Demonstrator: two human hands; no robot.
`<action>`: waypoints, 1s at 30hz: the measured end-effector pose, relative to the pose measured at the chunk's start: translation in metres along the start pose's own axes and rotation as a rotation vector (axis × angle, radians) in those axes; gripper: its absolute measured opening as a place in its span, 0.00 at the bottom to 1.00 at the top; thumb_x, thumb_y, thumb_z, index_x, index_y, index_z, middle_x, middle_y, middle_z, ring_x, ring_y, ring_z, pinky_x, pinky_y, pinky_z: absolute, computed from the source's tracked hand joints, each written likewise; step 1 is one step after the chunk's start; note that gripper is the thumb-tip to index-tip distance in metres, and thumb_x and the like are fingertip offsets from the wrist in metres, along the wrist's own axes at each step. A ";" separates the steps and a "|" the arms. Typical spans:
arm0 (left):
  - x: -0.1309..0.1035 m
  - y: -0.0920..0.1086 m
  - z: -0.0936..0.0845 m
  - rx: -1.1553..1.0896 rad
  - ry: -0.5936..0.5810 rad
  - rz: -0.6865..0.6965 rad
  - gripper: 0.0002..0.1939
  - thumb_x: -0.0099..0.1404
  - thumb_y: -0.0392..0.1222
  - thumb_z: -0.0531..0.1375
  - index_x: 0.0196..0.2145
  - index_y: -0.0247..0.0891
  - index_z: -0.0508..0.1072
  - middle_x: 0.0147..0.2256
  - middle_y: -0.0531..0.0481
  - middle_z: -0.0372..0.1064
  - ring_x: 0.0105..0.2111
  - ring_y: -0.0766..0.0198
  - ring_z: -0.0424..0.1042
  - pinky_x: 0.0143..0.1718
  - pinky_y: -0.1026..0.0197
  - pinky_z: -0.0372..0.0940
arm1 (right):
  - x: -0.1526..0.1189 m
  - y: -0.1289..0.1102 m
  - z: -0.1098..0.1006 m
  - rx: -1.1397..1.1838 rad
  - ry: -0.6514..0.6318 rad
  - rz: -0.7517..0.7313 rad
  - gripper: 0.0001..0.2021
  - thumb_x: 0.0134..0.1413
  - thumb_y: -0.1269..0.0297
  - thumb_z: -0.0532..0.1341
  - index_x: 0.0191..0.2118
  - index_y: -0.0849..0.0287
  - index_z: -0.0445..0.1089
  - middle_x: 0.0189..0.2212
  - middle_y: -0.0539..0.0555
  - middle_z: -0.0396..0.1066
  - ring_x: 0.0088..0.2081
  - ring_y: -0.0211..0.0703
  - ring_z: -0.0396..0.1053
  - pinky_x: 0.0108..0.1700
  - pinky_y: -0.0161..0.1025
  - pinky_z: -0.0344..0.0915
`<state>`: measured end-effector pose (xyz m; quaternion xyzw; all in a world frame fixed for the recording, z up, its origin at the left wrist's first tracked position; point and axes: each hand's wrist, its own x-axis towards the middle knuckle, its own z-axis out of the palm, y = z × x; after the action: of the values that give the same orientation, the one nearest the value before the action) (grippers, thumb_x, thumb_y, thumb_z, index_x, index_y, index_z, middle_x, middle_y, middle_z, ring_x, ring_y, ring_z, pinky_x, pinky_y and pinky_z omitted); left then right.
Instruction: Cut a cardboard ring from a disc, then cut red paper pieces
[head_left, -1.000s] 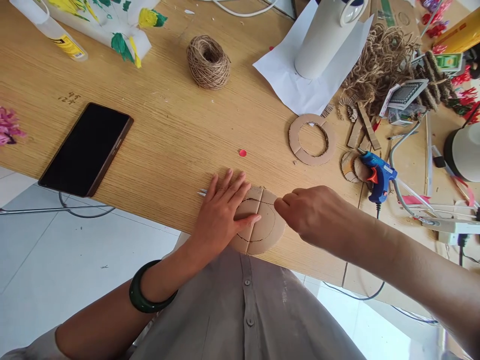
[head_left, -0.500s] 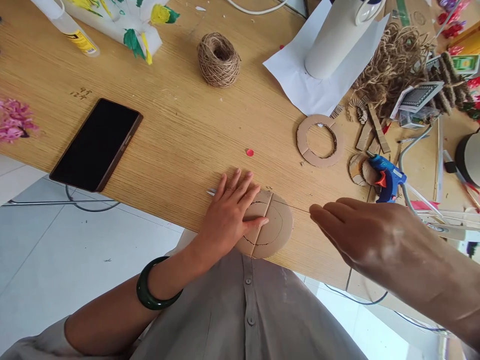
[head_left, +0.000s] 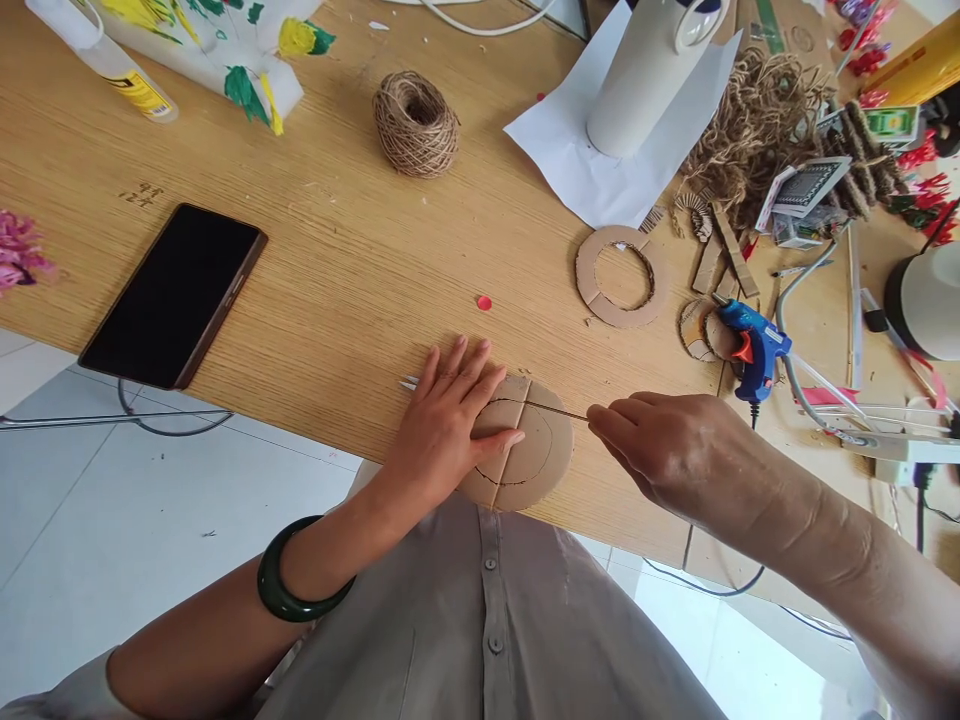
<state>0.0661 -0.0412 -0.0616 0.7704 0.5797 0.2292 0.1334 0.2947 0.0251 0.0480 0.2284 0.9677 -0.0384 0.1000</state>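
A round cardboard disc (head_left: 544, 450) lies at the table's front edge, with a crease across it and a circle line marked inside its rim, dark and cut-looking in parts. My left hand (head_left: 450, 420) rests flat on its left side, fingers spread, holding nothing. Two pale pointed tips (head_left: 409, 383) poke out beside that hand; the rest is hidden. My right hand (head_left: 660, 445), just right of the disc, is closed around a thin, dark, blade-like tool (head_left: 559, 409). The tool's far end meets the circle line near the top of the disc; its handle is hidden in my fingers.
A cardboard ring (head_left: 587, 285), a blue glue gun (head_left: 761, 345) and cardboard scraps (head_left: 724, 250) lie to the right. Behind are a twine ball (head_left: 416, 125) and a white cylinder (head_left: 634, 90) on paper. A phone (head_left: 172, 295) lies left.
My right hand has moved left, closer to the disc, with the thin tool. My left hand stays flat on the cardboard. The whole view has shifted slightly.
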 end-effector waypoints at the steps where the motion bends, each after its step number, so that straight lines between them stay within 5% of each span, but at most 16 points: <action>1: 0.000 0.000 0.000 0.001 -0.001 0.002 0.33 0.65 0.55 0.61 0.60 0.33 0.64 0.65 0.35 0.57 0.68 0.43 0.50 0.67 0.36 0.47 | 0.000 0.000 0.001 0.002 -0.003 0.004 0.12 0.59 0.80 0.50 0.28 0.60 0.62 0.21 0.49 0.61 0.22 0.36 0.49 0.26 0.38 0.39; 9: 0.000 0.000 0.000 -0.026 0.004 -0.001 0.31 0.66 0.54 0.60 0.61 0.35 0.63 0.65 0.35 0.57 0.68 0.43 0.50 0.66 0.35 0.47 | 0.014 0.010 -0.002 -0.016 -0.085 -0.012 0.15 0.63 0.75 0.49 0.25 0.58 0.60 0.17 0.48 0.56 0.20 0.36 0.42 0.27 0.40 0.37; 15: -0.001 -0.001 0.001 -0.040 -0.001 0.001 0.32 0.66 0.55 0.60 0.61 0.36 0.62 0.65 0.35 0.56 0.68 0.43 0.50 0.66 0.34 0.46 | 0.026 0.011 -0.006 -0.033 -0.144 0.005 0.13 0.55 0.80 0.51 0.24 0.58 0.59 0.16 0.47 0.57 0.20 0.35 0.41 0.27 0.40 0.37; 30: -0.002 0.001 -0.003 0.003 0.012 0.026 0.31 0.66 0.55 0.61 0.60 0.34 0.63 0.65 0.35 0.57 0.68 0.43 0.48 0.66 0.35 0.47 | 0.031 -0.007 -0.013 -0.032 -0.176 0.008 0.12 0.53 0.82 0.50 0.27 0.60 0.65 0.22 0.52 0.68 0.21 0.37 0.49 0.26 0.39 0.38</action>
<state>0.0652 -0.0437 -0.0585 0.7765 0.5710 0.2349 0.1258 0.2620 0.0340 0.0539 0.2263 0.9547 -0.0425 0.1887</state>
